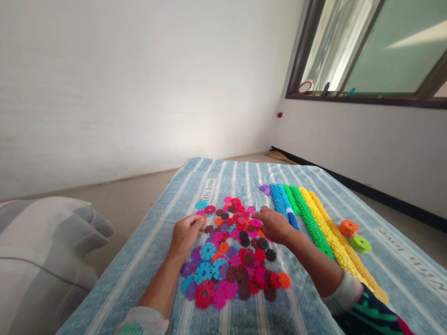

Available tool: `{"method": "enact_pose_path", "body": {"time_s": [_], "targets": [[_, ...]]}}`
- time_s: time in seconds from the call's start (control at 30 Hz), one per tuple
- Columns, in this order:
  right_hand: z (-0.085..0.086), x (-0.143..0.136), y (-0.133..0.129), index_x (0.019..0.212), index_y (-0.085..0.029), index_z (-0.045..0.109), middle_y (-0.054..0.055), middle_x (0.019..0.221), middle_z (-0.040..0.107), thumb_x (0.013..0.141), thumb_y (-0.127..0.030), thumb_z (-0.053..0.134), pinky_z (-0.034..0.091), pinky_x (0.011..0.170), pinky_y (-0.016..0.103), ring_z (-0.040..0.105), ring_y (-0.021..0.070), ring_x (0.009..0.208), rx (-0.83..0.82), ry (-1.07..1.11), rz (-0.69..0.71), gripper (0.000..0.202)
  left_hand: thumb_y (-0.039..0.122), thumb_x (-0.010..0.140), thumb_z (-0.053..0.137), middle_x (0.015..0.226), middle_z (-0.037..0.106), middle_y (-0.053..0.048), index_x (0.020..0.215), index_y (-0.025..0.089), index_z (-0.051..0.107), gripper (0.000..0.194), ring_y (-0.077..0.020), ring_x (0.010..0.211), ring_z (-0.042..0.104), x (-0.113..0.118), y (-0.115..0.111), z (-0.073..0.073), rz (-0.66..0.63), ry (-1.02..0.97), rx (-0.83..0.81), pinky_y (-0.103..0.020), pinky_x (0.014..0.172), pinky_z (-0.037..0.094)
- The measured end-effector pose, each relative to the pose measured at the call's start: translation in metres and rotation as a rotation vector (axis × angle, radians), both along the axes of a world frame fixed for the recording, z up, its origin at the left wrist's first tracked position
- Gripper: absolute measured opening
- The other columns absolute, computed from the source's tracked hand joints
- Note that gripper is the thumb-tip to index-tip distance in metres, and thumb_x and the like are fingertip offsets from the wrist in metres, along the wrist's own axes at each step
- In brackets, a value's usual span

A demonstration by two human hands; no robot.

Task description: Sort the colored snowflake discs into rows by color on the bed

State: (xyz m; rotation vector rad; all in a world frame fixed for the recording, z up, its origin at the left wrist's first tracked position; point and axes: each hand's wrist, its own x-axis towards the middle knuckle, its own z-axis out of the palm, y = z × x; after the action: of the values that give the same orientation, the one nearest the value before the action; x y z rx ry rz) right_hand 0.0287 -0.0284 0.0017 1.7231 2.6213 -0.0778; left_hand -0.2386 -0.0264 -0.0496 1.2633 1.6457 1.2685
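A loose heap of flat, notched plastic snowflake discs (240, 253) in pink, red, purple, brown, black, blue and orange lies between my hands on the striped cloth (139, 260). At the heap's upper left edge is my left hand (186, 235), its thumb and fingers closed together beside an orange disc. My right hand (274, 224) reaches over the upper right edge, fingers curled and fingertips down near a bright pink disc (256, 223). What either hand pinches, if anything, is too small or hidden to make out.
Right of the heap lie long rows of stacked discs: blue (278, 197), green (310, 223), yellow (331, 237) and orange-yellow (363, 265). Short purple (265, 189), orange (348, 227) and lime (360, 244) stacks sit near them. White sheer fabric (45, 260) bulges at the left.
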Motion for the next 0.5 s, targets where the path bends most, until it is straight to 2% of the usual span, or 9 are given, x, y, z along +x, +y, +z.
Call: {"method": "enact_pose_path", "body": {"time_s": [0.13,0.27,0.5], "targets": [[0.001,-0.011,0.010,0.108,-0.026,0.065,0.009,0.102,0.064,0.082,-0.019,0.052,0.046,0.071,0.029,0.062,0.0238,0.095,-0.044,-0.064,0.055,0.030,0.042,0.066,0.060,0.059,0.066,-0.002,0.077,0.013,0.069,0.032,-0.0156,0.056,0.059,-0.002,0.002,-0.005,-0.006,0.014,0.007,-0.024,0.054,0.044],[0.001,-0.016,0.014,0.108,-0.025,0.065,0.010,0.105,0.065,0.084,-0.016,0.049,0.047,0.073,0.030,0.062,0.0235,0.098,-0.054,-0.103,0.088,0.031,0.042,0.067,0.060,0.059,0.066,-0.001,0.078,0.014,0.069,0.032,-0.0157,0.058,0.059,-0.002,0.004,-0.008,-0.012,0.015,0.009,-0.023,0.054,0.044],[0.000,-0.013,0.022,0.097,-0.017,0.068,0.014,0.101,0.068,0.085,-0.017,0.047,0.047,0.076,0.033,0.063,0.0262,0.098,-0.061,-0.128,0.079,0.024,0.042,0.067,0.059,0.058,0.066,-0.001,0.076,0.014,0.069,0.031,-0.0151,0.056,0.058,-0.002,0.004,-0.007,-0.010,0.033,0.020,-0.023,0.053,0.043]]}}
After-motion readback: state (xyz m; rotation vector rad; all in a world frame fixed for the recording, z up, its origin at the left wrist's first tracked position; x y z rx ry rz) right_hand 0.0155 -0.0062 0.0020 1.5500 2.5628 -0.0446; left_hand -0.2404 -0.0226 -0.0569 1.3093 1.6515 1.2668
